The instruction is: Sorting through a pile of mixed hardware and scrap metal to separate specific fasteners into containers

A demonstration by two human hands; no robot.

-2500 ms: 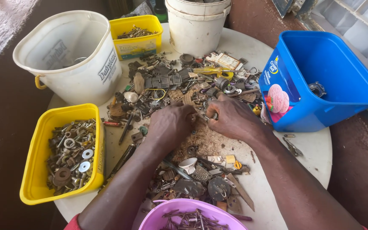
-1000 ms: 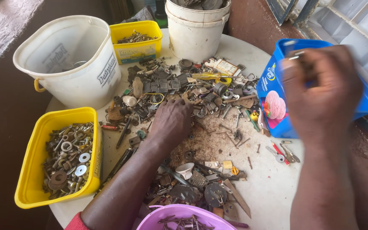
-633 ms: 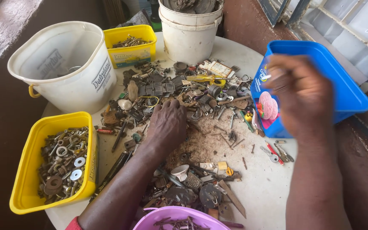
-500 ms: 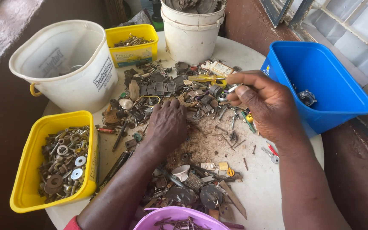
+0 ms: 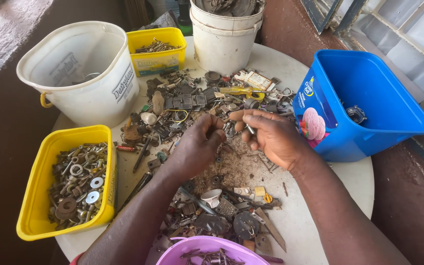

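Scrap pile [image 5: 207, 103] lies on table [image 5: 320, 206] between tubs [image 5: 65, 181].

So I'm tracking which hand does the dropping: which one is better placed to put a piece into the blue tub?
Probably the right hand: it lies on the side of the blue tub and seems to pinch a small metal piece. The left hand rests in the scrap pile, farther from it.

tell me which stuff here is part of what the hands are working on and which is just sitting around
In hand:
left hand
right hand, pinching a small metal piece
scrap pile

Lying about:
yellow tub of washers
white bucket
second white bucket
small yellow tub
blue tub
purple bowl
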